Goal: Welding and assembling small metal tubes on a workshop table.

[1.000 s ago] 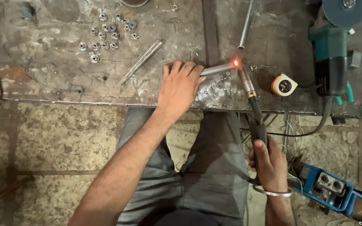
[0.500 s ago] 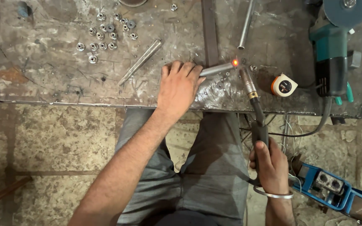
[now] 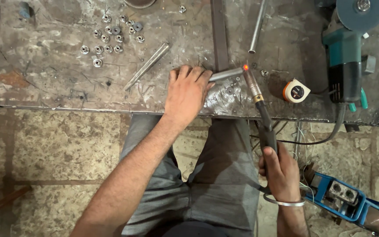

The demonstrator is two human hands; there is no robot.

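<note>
Left hand (image 3: 187,94) flat, pressing metal rod (image 3: 225,73) | right hand (image 3: 280,172) clenched on welding torch (image 3: 256,100), tip glowing

A scatter of small metal nuts (image 3: 110,37) lies at the upper left of the scarred steel desk (image 3: 44,83). A slim tapered metal rod (image 3: 147,66) lies slanted just right of them. A thin steel tube (image 3: 257,27) runs down from the top edge, right of centre. A dark flat bar (image 3: 219,30) stands vertical in the middle top. At the upper right rests a teal and black angle grinder (image 3: 346,57) with its disc at the top; an orange and white tape measure (image 3: 296,91) sits just left of it. A blue metal box (image 3: 345,199) sits on the stone floor (image 3: 49,158) at the lower right.
</note>
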